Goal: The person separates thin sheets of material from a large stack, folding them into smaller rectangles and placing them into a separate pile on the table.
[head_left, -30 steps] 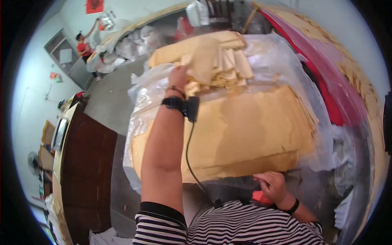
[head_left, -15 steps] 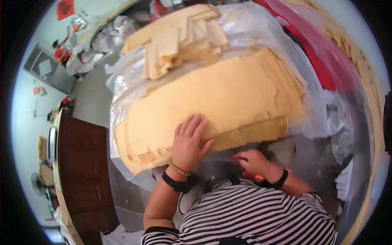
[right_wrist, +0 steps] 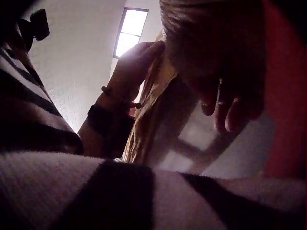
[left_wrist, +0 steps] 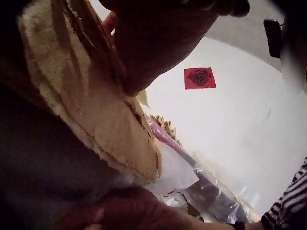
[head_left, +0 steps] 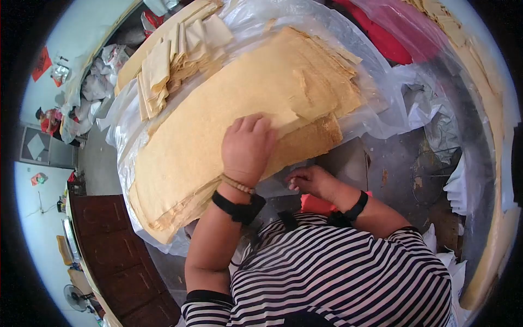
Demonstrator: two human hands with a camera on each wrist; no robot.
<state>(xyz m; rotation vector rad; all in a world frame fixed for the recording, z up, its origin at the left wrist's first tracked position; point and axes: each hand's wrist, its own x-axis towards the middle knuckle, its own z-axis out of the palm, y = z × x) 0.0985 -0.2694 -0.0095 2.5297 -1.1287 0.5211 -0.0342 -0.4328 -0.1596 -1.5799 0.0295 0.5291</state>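
A thick stack of large, thin, tan-yellow sheets (head_left: 218, 103) with ragged edges lies across the table before me. On its top sheet, close to the near edge, rests my left hand (head_left: 248, 150), fingers bent a little and pointing away from me. The left wrist view shows that hand (left_wrist: 158, 43) dark against the layered sheet edges (left_wrist: 105, 120). My right hand (head_left: 313, 181) hovers just off the near edge, loosely curled and holding nothing that shows. In the right wrist view its fingers (right_wrist: 223, 115) hang down beside the stack's edge.
Folded strips of the same sheets (head_left: 169, 60) lie in a pile behind the stack. Clear plastic sheeting (head_left: 376, 125) covers the table under them. A dark brown wooden cabinet (head_left: 114, 245) stands at left. Another person (head_left: 49, 122) in red is far off at left.
My left hand has come back from the folded strips to the near edge of the stack, its fingers first spread, now bent. The right hand has shifted slightly left; the head view has turned.
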